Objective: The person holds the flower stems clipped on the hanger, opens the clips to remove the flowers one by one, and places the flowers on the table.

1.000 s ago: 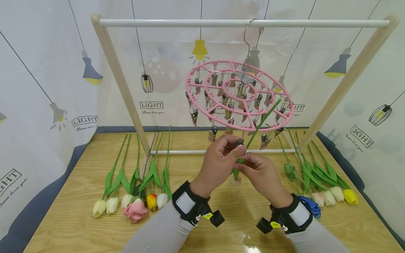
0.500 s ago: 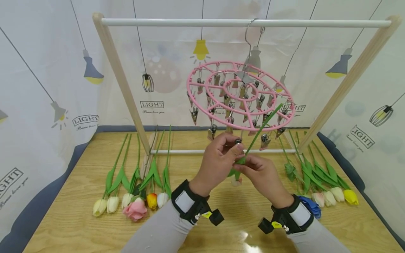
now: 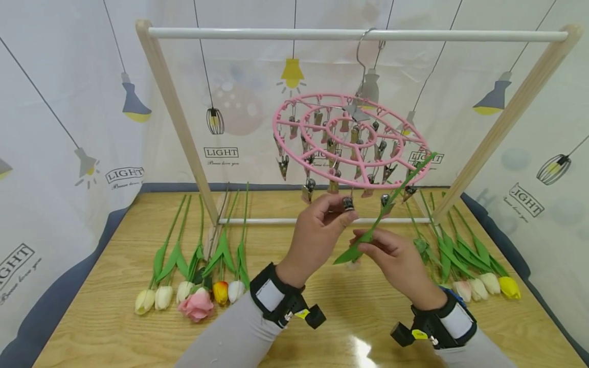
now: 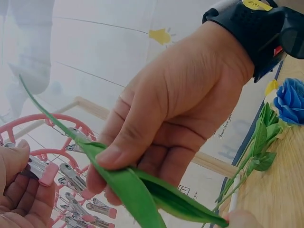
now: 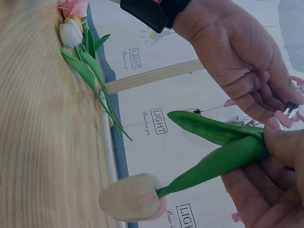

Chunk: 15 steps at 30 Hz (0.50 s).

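My left hand (image 3: pixel 313 235) pinches a metal clip (image 3: pixel 348 204) with pink tips, one of those hanging from the pink round clip hanger (image 3: pixel 317 168). Just to its right, my right hand (image 3: pixel 391 258) holds an artificial tulip (image 3: pixel 356 250) between thumb and fingers where leaves meet stem. The stem slants up and right, overlapping the hanger's rim in the head view. Below the hand hangs the pale white-pink bloom (image 5: pixel 130 197), seen well only in the right wrist view. A small gap separates the tulip's stem from the pinched clip.
A rack with a white top bar (image 3: pixel 257 33) and wooden legs carries the hanger. Artificial flowers lie on the wooden table (image 3: pixel 115 337) at both sides, among them a pink rose (image 3: pixel 197 305) on the left and a yellow tulip (image 3: pixel 510 288) on the right.
My right hand has moved right and slightly down with the tulip, drawing its stem away from the clip. My left hand stays nearly in place on the clip.
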Tool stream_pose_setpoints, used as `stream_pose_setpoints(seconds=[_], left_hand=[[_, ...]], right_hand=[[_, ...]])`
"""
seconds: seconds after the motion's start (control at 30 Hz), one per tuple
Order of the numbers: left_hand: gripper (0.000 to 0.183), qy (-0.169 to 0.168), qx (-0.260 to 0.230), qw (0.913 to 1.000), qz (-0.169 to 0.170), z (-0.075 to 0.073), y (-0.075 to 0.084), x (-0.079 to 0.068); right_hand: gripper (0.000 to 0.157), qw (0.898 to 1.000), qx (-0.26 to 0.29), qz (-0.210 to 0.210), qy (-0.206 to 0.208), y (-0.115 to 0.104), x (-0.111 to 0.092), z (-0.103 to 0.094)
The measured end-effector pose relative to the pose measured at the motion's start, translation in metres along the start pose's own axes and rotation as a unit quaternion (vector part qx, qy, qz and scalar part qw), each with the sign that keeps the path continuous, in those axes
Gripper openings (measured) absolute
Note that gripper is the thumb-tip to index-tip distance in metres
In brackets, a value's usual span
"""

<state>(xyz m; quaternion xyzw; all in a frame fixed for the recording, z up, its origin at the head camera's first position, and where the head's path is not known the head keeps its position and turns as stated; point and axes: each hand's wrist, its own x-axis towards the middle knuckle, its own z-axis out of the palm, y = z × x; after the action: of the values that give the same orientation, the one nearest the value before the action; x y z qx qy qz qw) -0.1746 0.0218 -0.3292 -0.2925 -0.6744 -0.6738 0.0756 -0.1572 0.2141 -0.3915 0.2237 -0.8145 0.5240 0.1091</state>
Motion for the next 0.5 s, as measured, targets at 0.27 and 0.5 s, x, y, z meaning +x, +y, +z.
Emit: stream_pose_setpoints(seconds=[0.27, 0.5], left_hand=[[0.033, 0.002, -0.009, 0.9999, 0.007, 0.001, -0.001, 0.0], [0.033, 0.007, -0.008, 0.9999, 0.002, 0.001, 0.001, 0.0]], right_hand=[[0.024, 0.998, -0.057, -0.024, 0.004, -0.01, -0.011, -0.022], [0.016, 0.996, -0.079, -0.003, 0.043, -0.022, -0.015, -0.051]])
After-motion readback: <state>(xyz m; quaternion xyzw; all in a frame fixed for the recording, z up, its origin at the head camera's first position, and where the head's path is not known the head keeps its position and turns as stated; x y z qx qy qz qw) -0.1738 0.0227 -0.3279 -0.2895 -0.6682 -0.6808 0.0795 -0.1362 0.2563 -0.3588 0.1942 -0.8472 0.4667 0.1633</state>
